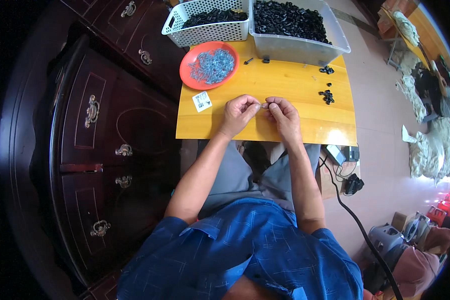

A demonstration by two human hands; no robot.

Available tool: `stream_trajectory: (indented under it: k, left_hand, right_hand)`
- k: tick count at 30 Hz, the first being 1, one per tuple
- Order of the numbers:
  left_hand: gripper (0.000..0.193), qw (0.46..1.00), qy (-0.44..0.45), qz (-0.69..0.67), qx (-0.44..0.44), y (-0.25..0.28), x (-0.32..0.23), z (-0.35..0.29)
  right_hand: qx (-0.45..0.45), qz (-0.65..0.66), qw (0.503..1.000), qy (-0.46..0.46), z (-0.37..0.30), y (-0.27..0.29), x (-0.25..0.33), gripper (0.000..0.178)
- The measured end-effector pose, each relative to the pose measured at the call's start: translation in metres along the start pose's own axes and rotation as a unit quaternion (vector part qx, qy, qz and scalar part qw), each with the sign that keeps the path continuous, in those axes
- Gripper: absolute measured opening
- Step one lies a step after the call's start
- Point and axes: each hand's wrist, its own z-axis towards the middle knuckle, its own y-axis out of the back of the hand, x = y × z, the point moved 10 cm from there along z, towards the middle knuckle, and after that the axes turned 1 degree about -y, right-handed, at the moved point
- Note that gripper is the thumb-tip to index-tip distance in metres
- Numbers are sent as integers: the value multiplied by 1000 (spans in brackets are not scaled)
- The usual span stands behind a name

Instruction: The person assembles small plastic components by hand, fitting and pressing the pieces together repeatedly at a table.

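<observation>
My left hand (239, 114) and my right hand (285, 119) meet above the near middle of the yellow table (212, 127). Thumb and forefinger are pinched together on each. Between the fingertips a tiny greyish piece shows, too small to name. Beyond my left hand lies a red plate (186, 75) heaped with small shiny bluish-silver pieces (212, 66). A white square card (202, 101) with a dark printed pattern sits below the plate. To the right of my right hand is a small cluster of black plastic parts (328, 96).
A white perforated basket (207, 36) and a clear plastic bin (295, 50), both holding many black parts, stand along the far edge. More loose black parts (326, 70) lie nearby. A dark wooden cabinet (105, 125) borders the left. A black cable (360, 220) runs down the right.
</observation>
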Motion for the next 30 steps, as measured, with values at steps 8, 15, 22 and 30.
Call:
stream_trajectory:
  k: [8, 15, 22, 30]
  left_hand:
    - [6, 1000, -4, 4, -4, -1, -1, 0]
    - [5, 1000, -4, -19, -17, 0, -2, 0]
    - [4, 999, -3, -21, -25, 1, -2, 1]
    - [5, 1000, -12, 6, -25, 1, -3, 1]
  right_hand:
    - [-20, 100, 995, -8, -2, 1, -1, 11]
    - [-51, 67, 996, 20, 1, 3, -9, 10]
    - [-13, 12, 1000, 17, 1, -2, -9, 7]
    - [0, -20, 999, 27, 1, -7, -8, 7]
